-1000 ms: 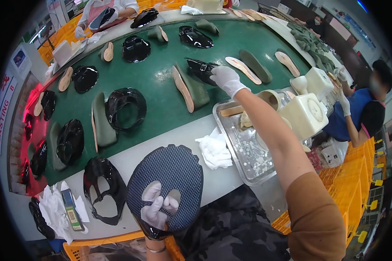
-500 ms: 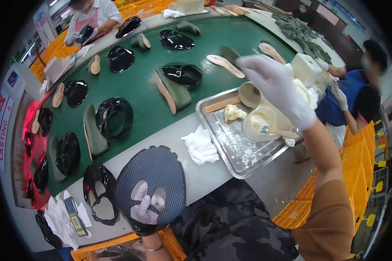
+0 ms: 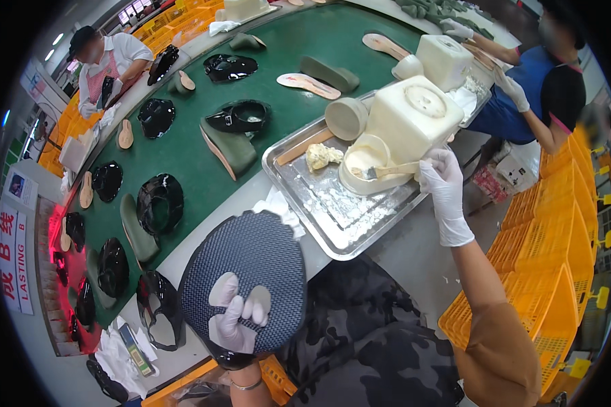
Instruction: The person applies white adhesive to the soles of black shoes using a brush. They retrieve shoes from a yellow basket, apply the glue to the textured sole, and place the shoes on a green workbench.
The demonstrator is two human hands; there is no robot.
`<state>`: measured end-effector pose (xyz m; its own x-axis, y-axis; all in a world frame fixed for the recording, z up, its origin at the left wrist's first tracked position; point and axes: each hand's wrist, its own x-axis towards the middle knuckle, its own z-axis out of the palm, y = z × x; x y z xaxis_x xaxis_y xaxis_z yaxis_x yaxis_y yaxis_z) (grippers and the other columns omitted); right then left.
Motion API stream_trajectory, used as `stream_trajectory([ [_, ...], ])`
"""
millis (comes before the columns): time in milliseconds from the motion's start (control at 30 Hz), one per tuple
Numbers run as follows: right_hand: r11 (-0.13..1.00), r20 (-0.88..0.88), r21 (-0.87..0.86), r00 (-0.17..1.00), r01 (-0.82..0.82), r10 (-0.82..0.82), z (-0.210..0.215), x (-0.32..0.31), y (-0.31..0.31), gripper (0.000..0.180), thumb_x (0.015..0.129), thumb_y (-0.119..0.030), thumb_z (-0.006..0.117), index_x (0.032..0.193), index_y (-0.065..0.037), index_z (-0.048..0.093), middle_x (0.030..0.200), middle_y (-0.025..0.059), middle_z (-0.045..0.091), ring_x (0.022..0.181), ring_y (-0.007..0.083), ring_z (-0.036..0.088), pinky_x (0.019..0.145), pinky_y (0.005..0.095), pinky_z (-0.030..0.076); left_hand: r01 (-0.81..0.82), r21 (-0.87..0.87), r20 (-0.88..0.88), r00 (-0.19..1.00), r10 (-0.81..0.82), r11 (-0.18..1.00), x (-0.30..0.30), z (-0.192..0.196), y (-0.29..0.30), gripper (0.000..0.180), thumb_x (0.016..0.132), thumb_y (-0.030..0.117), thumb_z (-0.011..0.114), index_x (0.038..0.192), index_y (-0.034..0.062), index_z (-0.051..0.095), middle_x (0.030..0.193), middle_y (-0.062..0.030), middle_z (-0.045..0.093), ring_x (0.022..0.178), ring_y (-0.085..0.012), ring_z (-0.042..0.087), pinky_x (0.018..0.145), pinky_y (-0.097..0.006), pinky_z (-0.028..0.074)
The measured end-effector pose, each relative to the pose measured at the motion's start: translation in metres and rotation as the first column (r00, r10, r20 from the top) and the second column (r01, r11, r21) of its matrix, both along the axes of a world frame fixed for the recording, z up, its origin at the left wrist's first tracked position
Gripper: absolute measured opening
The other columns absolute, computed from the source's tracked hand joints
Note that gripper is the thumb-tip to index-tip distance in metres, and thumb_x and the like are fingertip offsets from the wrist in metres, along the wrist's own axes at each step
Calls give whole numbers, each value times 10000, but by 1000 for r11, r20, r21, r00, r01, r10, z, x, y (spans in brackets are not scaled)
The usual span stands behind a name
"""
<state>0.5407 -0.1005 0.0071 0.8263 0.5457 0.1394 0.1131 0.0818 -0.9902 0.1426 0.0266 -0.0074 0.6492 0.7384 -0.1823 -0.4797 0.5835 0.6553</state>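
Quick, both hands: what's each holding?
Left hand: closed on the dark mesh shoe upper.
Right hand: closed on the brush.

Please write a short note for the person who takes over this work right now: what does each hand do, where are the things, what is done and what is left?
Left hand: gloved, holds a dark mesh shoe upper over the lap.
Right hand: gloved, grips a brush whose bristles sit in the white glue pot.
The pot stands on the metal tray, beside a big white container.
Done: upper picked up, brush in the pot.
Left: no fresh glue shows on the upper yet, so brushing seems still to come.
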Motion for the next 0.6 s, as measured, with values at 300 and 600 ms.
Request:
stream_trajectory([
  [300,988,187,55,974,-142,130,3,-25,25,202,825,-6,658,1020,-18,605,957,43,605,853,117,574,736,235,467,91,-38,-153,984,-96,995,48,14,-19,360,936,137,439,1293,136,479,598,0,396,739,-222,488,680,-332,424],
  [600,953,794,-108,552,-283,254,16,-1,56,179,846,-32,607,1023,-44,584,969,119,612,850,264,612,758,310,493,241,-86,-170,952,-253,967,81,23,-19,412,910,71,450,1317,6,439,1007,-98,559,553,-151,420,531,-323,422],
])
